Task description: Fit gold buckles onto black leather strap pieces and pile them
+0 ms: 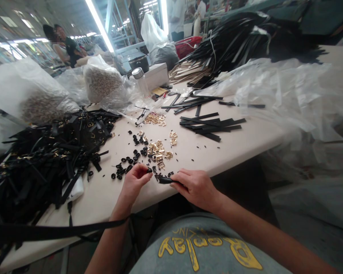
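Observation:
My left hand (135, 179) pinches a small black loop (149, 171) between thumb and fingertips at the table's near edge. My right hand (194, 186) is closed on the end of a black strap (165, 180), whose tip points at the loop. Just beyond the hands lie several gold buckles (159, 150) and scattered small black loops (127, 161) on the beige table (240, 140).
A big heap of black straps with buckles (45, 160) covers the left. Loose black strips (210, 125) lie mid-table, more are piled at the back (240, 38). Clear plastic bags (288, 91) spread right; bags of hardware (101, 82) stand behind. People stand in the background.

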`<state>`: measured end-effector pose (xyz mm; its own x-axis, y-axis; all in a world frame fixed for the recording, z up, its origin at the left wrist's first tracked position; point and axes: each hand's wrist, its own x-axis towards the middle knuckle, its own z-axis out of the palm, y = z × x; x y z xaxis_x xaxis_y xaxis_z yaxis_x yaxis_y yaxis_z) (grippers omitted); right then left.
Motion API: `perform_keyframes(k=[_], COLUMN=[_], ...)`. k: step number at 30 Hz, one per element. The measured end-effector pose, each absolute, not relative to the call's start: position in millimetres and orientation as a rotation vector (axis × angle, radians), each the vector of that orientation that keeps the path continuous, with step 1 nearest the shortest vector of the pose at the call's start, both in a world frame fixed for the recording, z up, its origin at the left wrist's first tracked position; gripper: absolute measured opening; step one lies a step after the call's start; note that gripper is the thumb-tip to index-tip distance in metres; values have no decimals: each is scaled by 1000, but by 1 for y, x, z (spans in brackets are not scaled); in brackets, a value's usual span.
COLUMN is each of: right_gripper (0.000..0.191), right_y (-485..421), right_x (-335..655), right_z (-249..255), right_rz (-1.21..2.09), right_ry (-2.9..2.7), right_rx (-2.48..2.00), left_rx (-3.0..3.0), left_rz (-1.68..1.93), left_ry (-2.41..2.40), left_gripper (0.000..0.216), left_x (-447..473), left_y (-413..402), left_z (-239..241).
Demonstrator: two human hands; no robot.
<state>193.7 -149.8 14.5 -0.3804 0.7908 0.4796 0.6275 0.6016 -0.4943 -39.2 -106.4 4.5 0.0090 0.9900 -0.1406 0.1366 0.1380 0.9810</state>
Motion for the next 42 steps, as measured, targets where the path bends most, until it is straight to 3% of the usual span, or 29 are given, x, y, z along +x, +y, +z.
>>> perform_keyframes(k=[22, 42], right_gripper=[22, 26], right_y=[-147, -152], right_x=[194, 194], right_z=[24, 23], right_rz=[195, 217], right_ry=[-2083, -2160], right_rx=[-1222, -1133], left_rx=[649, 647], left_rz=[1046, 1044], left_ry=[1031, 997], left_gripper=[30, 34], left_x=[-5, -7], left_y=[-134, -137], left_z=[10, 7])
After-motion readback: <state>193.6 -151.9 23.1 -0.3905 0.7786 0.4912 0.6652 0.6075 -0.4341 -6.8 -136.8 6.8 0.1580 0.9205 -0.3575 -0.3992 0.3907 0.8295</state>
